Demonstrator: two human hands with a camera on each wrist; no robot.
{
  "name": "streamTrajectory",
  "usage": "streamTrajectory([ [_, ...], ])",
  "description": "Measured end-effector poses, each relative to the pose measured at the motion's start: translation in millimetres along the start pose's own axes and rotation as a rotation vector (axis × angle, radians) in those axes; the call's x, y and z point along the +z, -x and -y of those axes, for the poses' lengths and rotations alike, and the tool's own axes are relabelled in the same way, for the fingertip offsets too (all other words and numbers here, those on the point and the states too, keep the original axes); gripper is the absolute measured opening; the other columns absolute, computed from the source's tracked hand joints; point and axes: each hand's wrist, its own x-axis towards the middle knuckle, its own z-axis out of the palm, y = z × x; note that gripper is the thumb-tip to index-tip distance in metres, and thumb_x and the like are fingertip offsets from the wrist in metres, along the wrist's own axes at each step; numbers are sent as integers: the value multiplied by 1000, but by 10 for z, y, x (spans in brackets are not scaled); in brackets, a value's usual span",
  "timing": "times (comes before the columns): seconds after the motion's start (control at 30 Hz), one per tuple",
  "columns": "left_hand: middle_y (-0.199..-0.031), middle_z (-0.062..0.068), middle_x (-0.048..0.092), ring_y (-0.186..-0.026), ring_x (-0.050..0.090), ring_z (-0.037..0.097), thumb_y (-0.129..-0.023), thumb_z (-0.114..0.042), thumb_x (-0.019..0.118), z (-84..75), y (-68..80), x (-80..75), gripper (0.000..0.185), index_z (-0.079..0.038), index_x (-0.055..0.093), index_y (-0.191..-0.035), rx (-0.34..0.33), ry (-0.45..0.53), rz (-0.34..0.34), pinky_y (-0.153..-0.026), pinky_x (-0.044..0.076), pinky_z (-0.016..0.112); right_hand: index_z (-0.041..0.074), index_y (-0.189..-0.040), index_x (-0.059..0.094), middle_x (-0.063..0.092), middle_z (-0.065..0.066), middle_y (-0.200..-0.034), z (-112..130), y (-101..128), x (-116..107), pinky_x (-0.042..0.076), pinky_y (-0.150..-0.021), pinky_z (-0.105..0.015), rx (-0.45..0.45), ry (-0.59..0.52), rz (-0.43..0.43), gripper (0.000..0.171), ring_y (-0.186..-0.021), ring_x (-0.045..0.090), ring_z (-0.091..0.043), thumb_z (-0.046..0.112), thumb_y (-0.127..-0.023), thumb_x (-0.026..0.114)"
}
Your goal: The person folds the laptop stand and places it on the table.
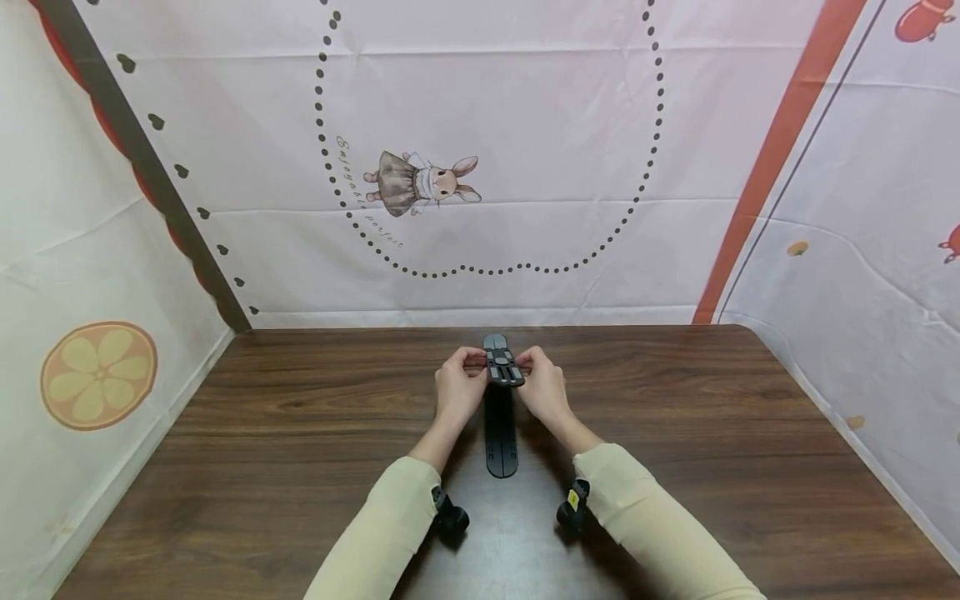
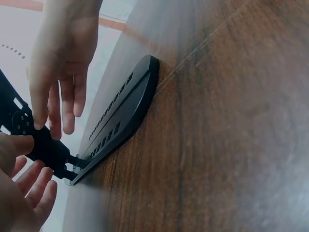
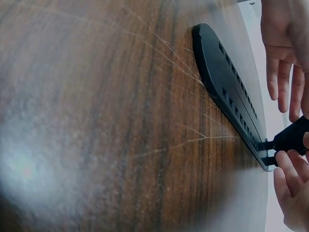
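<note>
A black folding stand stands on the table between my hands. Its long slotted base lies flat, and a hinged arm rises from its far end. An upper plate with grey pads tops the stand in the head view. My left hand holds the raised part from the left, its thumb against the edge in the left wrist view. From the right, my right hand grips the opposite edge, thumb near a round pivot. Part of each hand is cut off in the wrist views.
The brown wood-grain table extends around the stand, which is near its far edge. Printed white cloth hangs behind and along both sides. Black wrist cameras sit at the cream sleeves.
</note>
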Motion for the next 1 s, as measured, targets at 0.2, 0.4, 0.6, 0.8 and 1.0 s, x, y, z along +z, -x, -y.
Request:
streamTrajectory([
  [0.2, -93, 5, 71, -80, 67, 17, -81, -9, 69, -15, 18, -21, 16, -11, 69, -97, 32, -23, 19, -70, 54, 31, 9, -108, 57, 70, -9, -94, 9, -9, -42, 51, -75, -40, -27, -50, 21, 30, -84, 67, -22, 3, -79, 65],
  [0.4, -91, 3, 71, -78, 67, 15, -80, -11, 70, -21, 26, -51, 16, -13, 70, -96, 46, -64, 31, -70, 53, 30, 12, -106, 62, 70, -6, -94, 9, -1, -78, 51, -78, -39, -43, -41, 56, 27, -86, 67, -21, 8, -80, 66],
  [0.6, -91, 3, 71, -79, 67, 18, -79, -10, 71, -15, 31, -97, 18, -11, 71, -97, 43, -91, 72, -68, 53, 29, 11, -105, 64, 70, -4, -93, -1, 17, -126, 52, -77, -39, -85, -23, 105, 23, -86, 67, -22, 13, -82, 66],
  [0.8, -91, 3, 71, -76, 66, 16, -78, -11, 72, -13, 44, -154, 20, -12, 71, -98, 49, -131, 131, -61, 51, 26, 9, -105, 64, 70, -5, -94, -16, 22, -167, 53, -75, -37, -124, 8, 157, 21, -86, 67, -21, 11, -84, 65],
  [1.0, -95, 3, 71, -76, 67, 14, -78, -9, 70, 7, 47, -193, 21, -12, 71, -99, 70, -162, 197, -56, 51, 22, 9, -105, 64, 70, -5, -96, -54, 36, -178, 54, -73, -34, -146, 39, 188, 21, -86, 67, -22, 9, -83, 65],
])
